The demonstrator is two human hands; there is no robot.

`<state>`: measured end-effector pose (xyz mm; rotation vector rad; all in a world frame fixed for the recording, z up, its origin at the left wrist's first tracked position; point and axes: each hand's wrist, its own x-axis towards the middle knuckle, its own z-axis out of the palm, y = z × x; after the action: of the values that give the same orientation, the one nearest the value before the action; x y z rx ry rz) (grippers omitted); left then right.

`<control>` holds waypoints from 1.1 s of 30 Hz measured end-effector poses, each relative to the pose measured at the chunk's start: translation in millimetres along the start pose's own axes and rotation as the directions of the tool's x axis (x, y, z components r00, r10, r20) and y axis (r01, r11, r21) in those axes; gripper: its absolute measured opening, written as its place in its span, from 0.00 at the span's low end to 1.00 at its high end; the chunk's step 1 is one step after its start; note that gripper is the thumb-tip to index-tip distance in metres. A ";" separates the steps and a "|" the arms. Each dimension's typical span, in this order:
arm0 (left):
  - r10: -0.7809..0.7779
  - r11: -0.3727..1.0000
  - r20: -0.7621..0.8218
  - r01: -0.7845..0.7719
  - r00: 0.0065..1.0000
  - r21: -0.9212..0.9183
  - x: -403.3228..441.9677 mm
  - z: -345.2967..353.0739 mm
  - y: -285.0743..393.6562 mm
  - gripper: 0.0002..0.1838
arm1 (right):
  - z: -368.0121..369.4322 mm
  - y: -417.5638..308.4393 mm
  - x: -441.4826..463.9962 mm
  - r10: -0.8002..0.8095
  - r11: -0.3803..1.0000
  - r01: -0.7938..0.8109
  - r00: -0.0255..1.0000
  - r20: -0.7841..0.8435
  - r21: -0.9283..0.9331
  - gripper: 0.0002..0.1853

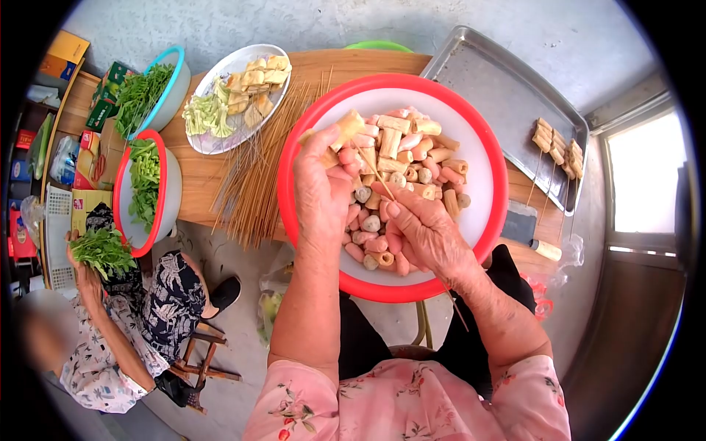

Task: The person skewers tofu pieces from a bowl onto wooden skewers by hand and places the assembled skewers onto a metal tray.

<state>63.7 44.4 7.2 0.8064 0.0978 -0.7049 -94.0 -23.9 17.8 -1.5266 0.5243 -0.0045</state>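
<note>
A red-rimmed white basin (494,176) holds pale brown rolls, pink sausage pieces and greyish balls. Above its left part, my left hand (322,180) is closed round a light yellow-brown roll (346,129). My right hand (423,231) pinches a thin wooden skewer (376,173), whose upper part points toward my left fingers. The skewer's lower end shows below my right wrist. Whether its tip is inside the roll I cannot tell. Many bare skewers (254,192) lie on the wooden table (195,197), left of the basin.
A metal tray (489,84) with filled skewers (551,147) stands at the right, near a cleaver (518,222). An oval plate (213,143) holds rolls and pale greens. At the left, a seated person holds leafy greens (103,252) beside a red-rimmed basin (170,192) and a blue-rimmed one (176,92).
</note>
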 end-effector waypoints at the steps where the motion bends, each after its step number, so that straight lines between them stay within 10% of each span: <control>1: 0.010 1.000 0.001 -0.010 1.000 0.008 0.8 -1.4 0.3 0.05 | 0.3 0.3 -0.1 0.002 1.000 -0.002 1.000 0.001 0.001 0.21; 33: -0.062 0.986 0.090 0.047 0.994 0.160 -6.1 2.4 -12.0 0.15 | 0.5 0.7 0.6 0.069 0.983 -0.061 0.997 -0.040 0.175 0.14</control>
<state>51.3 40.2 3.5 0.9232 -0.0218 -0.8092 -93.5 -23.5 16.9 -1.3412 0.5946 -0.0340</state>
